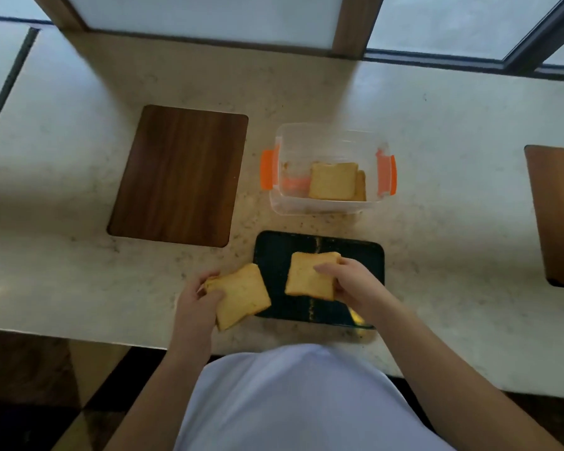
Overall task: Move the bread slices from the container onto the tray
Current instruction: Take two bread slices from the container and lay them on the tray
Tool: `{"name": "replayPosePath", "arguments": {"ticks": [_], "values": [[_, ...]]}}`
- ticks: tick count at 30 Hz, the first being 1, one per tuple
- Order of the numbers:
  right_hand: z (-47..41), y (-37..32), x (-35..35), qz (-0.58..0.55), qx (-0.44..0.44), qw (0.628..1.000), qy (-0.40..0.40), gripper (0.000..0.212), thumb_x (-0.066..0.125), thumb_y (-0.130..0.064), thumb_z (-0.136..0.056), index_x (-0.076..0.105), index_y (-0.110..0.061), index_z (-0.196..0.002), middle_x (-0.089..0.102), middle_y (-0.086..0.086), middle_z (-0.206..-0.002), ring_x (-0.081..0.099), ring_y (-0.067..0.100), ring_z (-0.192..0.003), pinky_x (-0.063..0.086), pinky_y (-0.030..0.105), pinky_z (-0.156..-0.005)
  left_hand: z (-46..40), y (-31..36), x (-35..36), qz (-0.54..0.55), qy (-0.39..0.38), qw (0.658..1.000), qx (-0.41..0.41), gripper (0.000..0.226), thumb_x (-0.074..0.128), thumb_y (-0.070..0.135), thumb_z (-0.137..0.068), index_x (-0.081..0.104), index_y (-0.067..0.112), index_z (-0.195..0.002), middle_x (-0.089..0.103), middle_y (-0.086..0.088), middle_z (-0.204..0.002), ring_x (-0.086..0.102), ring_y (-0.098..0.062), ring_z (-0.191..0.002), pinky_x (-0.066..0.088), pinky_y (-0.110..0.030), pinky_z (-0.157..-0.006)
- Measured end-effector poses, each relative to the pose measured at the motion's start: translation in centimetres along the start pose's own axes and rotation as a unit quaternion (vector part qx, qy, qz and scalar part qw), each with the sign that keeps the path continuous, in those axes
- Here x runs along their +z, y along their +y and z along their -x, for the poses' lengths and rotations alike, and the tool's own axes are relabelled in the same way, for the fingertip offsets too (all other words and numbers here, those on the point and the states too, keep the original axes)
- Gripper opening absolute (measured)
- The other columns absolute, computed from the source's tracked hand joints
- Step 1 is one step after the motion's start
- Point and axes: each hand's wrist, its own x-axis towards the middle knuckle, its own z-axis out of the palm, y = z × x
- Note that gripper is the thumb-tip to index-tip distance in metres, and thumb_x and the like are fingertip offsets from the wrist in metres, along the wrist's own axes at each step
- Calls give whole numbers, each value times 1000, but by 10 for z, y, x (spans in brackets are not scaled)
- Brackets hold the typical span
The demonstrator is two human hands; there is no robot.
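Note:
A dark rectangular tray (274,252) lies near the counter's front edge, speckled with crumbs. My right hand (352,281) grips a golden bread slice (306,275) over the tray's middle. My left hand (197,297) holds another bread slice (245,296) over the tray's left edge, partly above the counter. Behind the tray stands a clear plastic container (326,208) with orange clips; a bread slice (332,180) lies inside it, with another slice (361,187) peeking out behind its right side.
A dark wooden board (179,175) lies on the pale stone counter (79,271) to the left of the container. Another wooden board (557,213) sits at the right edge. Window frames run along the back. My white shirt (290,402) fills the foreground.

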Motion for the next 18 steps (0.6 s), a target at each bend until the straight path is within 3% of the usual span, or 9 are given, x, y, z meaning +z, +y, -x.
{"name": "replayPosePath", "arguments": {"ticks": [4, 9, 11, 13, 15, 18], "values": [[-26, -8, 21, -52, 34, 998, 9, 23, 70, -16, -90, 59, -20, -109, 69, 8, -112, 70, 25, -97, 61, 33, -59, -1, -5, -3, -13, -10, 1000, 20, 40, 56, 5, -91, 65, 28, -123, 62, -5, -121, 60, -26, -109, 55, -51, -91], [-46, -16, 44, -45, 40, 997, 41, 54, 69, -14, -91, 44, -11, -138, 56, 11, -128, 60, 29, -108, 58, 40, -69, -6, -4, 3, -38, -41, 997, 47, 40, 57, 7, -93, 63, 42, -112, 60, -2, -121, 59, -22, -106, 56, -49, -88], [-48, -15, 47, 1, 13, 996, 89, 58, 67, -15, -92, 41, -8, -143, 55, 13, -132, 59, 28, -109, 57, 43, -81, -9, -3, 4, -45, -42, 997, 47, 39, 57, 10, -93, 62, 43, -112, 60, 1, -121, 59, -23, -108, 55, -53, -92], [-43, -10, 45, 116, -30, 981, 150, 53, 67, -21, -92, 47, -8, -139, 58, 10, -123, 61, 24, -100, 55, 45, -90, -12, -5, 5, -41, -40, 997, 45, 38, 57, 10, -93, 61, 42, -114, 59, 2, -121, 58, -23, -109, 54, -54, -93], [-35, -2, 40, 228, -77, 953, 187, 44, 68, -24, -89, 53, -14, -129, 58, 7, -112, 58, 19, -93, 54, 43, -86, -16, -7, 5, -36, -37, 998, 43, 38, 57, 10, -94, 60, 42, -115, 57, 3, -121, 56, -22, -109, 55, -50, -91], [-27, 7, 38, 275, -91, 938, 188, 60, 73, -23, -87, 46, -11, -139, 58, 6, -125, 58, 19, -105, 46, 30, -77, -21, -8, 6, -30, -38, 998, 35, 40, 57, 9, -95, 60, 37, -123, 55, -1, -127, 55, -22, -110, 56, -43, -85]]}}
